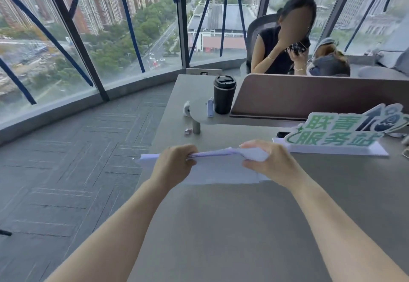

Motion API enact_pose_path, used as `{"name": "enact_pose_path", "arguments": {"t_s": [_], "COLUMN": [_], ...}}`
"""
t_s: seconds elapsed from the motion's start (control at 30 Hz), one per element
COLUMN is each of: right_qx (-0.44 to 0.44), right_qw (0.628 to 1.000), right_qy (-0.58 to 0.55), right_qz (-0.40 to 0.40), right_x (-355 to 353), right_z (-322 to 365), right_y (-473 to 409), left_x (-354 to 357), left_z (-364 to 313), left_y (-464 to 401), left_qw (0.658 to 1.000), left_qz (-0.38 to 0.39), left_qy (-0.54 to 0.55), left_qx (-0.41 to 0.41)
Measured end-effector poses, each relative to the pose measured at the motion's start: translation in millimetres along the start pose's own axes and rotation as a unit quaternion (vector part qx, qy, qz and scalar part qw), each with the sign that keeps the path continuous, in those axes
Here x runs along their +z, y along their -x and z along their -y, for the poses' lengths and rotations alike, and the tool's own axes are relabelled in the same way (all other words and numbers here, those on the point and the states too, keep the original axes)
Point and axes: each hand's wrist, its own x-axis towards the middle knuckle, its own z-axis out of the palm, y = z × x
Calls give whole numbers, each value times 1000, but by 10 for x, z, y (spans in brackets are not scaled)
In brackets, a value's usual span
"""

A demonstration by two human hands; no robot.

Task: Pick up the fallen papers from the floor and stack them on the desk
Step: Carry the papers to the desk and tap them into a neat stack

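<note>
A stack of white papers [218, 169] is held above the grey desk [232, 226], near its left edge. My left hand [174, 163] grips the left part of the stack, fingers curled over its top edge. My right hand [267, 161] pinches the right end, where a corner of one sheet is bent up. The lower edge of the papers touches or nearly touches the desk top; I cannot tell which. The grey carpet floor [73, 160] to the left shows no papers.
A black travel mug [224, 94] stands on a small raised shelf [204, 118]. A green and white sign [338, 132] sits at the right behind my right hand. A brown divider [309, 96] crosses the desk; a seated person [281, 45] is beyond it. Glass walls enclose the floor.
</note>
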Motion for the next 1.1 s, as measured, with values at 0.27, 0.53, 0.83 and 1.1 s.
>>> {"name": "enact_pose_path", "arguments": {"t_s": [0.27,0.53,0.83,1.1], "right_qx": [145,112,113,135], "right_qw": [951,942,950,950], "right_qy": [-242,-264,-277,-277], "right_qz": [-124,-173,-89,-55], "right_x": [567,414,450,863], "right_z": [-486,-763,-1061,-1287], "right_y": [173,275,239,-37], "left_x": [69,-43,617,970], "left_z": [24,900,842,946], "left_y": [-36,162,392,450], "left_qw": [982,923,859,861], "left_qz": [12,56,3,37], "left_qy": [-148,314,428,415], "left_qx": [115,-214,-282,-292]}}
